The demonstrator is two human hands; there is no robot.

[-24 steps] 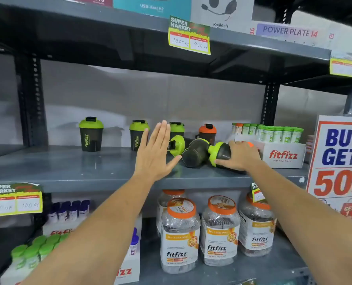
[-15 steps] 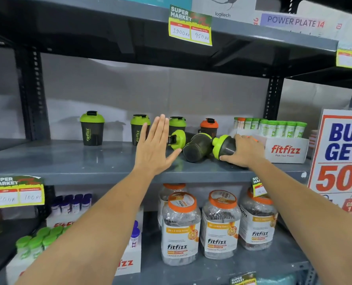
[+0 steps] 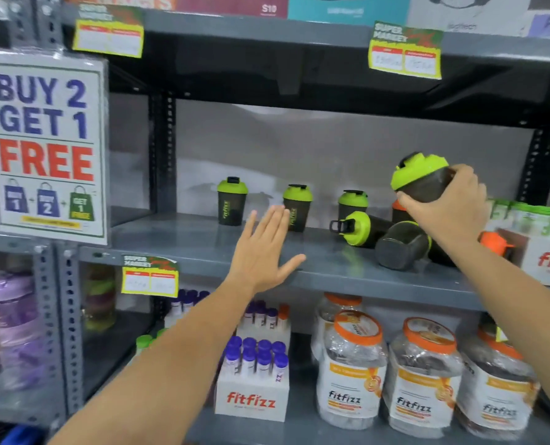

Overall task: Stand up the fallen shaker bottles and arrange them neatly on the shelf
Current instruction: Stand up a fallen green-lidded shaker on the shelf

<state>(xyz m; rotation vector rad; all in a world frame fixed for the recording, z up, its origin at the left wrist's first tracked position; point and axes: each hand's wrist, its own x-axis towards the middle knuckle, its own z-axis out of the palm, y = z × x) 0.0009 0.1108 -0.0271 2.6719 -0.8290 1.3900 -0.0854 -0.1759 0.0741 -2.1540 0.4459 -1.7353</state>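
My right hand (image 3: pixel 447 207) grips a dark shaker bottle with a green lid (image 3: pixel 419 176), lifted off the grey shelf (image 3: pixel 203 245) and tilted lid-left. Below it two green-lidded shakers lie on their sides: one (image 3: pixel 358 228) pointing left, another (image 3: pixel 402 244) with its base toward me. An orange-lidded shaker (image 3: pixel 495 244) lies beside my right wrist, and another orange-lidded one (image 3: pixel 399 213) is partly hidden behind the hand. Three green-lidded shakers stand upright at the back (image 3: pixel 232 200) (image 3: pixel 297 207) (image 3: pixel 352 202). My left hand (image 3: pixel 264 252) hovers flat and spread over the shelf's front, holding nothing.
A white fitfizz box of green-capped tubes (image 3: pixel 546 252) sits at the shelf's right end. Large orange-lidded jars (image 3: pixel 354 374) and boxes of purple-capped tubes (image 3: pixel 254 380) fill the shelf below. A "BUY 2 GET 1 FREE" sign (image 3: pixel 44 142) hangs at left.
My right hand has lifted the green-lidded shaker up off the pile. The view has swung left, bringing the sign into sight. My left hand stays open over the shelf.
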